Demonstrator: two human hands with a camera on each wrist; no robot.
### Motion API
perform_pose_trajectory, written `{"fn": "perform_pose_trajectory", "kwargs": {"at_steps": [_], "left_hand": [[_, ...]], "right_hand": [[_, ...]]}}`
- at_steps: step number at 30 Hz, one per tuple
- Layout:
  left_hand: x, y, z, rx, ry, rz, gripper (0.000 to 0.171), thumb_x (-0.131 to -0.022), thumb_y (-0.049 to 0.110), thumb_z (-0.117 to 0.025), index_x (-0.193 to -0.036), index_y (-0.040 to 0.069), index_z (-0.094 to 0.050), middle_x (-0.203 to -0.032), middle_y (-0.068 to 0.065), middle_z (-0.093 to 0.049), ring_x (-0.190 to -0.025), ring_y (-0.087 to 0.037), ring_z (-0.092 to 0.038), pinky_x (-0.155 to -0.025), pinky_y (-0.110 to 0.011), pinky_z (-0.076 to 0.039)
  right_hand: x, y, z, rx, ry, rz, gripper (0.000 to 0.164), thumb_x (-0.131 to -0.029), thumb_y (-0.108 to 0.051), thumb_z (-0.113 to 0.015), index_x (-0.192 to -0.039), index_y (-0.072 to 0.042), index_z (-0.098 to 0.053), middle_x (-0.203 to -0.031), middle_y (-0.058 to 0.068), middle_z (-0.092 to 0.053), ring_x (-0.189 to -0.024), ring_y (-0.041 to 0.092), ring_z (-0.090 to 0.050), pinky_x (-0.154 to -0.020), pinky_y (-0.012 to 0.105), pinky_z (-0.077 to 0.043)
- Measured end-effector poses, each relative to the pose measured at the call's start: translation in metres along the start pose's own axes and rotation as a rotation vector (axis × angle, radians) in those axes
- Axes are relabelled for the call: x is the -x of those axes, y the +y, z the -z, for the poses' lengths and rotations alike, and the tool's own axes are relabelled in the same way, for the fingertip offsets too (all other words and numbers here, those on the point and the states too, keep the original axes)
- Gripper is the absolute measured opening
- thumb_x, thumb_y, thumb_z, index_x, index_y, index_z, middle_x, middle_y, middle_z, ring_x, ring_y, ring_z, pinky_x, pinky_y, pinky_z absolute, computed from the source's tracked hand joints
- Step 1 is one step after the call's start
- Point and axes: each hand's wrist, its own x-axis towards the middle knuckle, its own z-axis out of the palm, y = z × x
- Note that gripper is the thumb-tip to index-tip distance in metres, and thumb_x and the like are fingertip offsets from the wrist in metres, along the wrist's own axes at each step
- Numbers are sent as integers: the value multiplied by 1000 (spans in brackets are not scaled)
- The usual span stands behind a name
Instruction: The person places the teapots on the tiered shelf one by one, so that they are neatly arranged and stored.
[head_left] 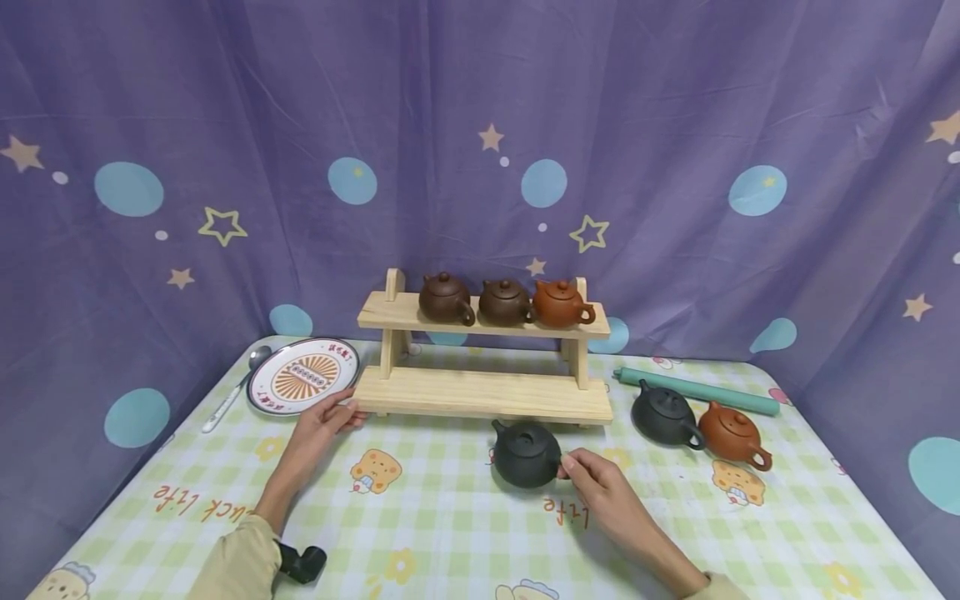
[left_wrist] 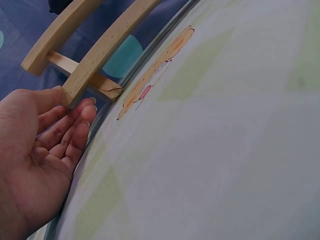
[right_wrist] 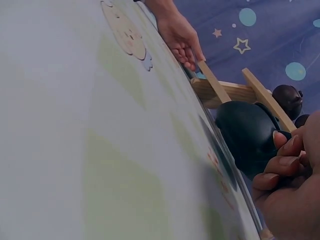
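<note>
A black teapot (head_left: 527, 455) hangs just in front of the wooden two-tier shelf (head_left: 480, 395), its spout to the left. My right hand (head_left: 603, 492) grips its handle; in the right wrist view the fingers curl round that handle and the teapot (right_wrist: 250, 130) is clear of the cloth. With thumb above and fingers below, my left hand (head_left: 322, 429) pinches the left end of the shelf's lower board. On the top board stand a dark brown teapot (head_left: 444, 298), another brown teapot (head_left: 506, 302) and an orange-brown teapot (head_left: 561, 304).
To the right sit a second black teapot (head_left: 663, 414) and a reddish-orange teapot (head_left: 733, 435), with a green roll (head_left: 697, 390) behind them. At left lie a patterned plate (head_left: 262, 379) and a spoon (head_left: 225, 408). A checked cloth (head_left: 450, 533) covers the table; a purple curtain (head_left: 645, 100) hangs behind.
</note>
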Motion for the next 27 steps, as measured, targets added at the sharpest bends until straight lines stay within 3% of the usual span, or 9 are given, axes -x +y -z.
{"fn": "perform_pose_trajectory", "kwargs": {"at_steps": [12,27], "left_hand": [[-2,-1,0,6,5,1,51,-110,20,-54,-151,-7,-42,-117,-23,-71,-89,-6,-70,-88,-16,-54],[0,-1,0,-5,1,4,55,-110,24,-56,-152,-8,-41,-118,-21,-72,-90,-6,-70,-89,-16,-54]], "right_hand": [[-9,-8,-2,-36,-34,96,32,-112,-23,-50,-101,3,-65,-65,-1,-41,-56,8,-33,-51,22,-32],[-15,-17,-7,-69,-85,153,35,-113,-24,-46,-104,5,-64,-66,-1,-39,-56,8,-32,-51,20,-29]]}}
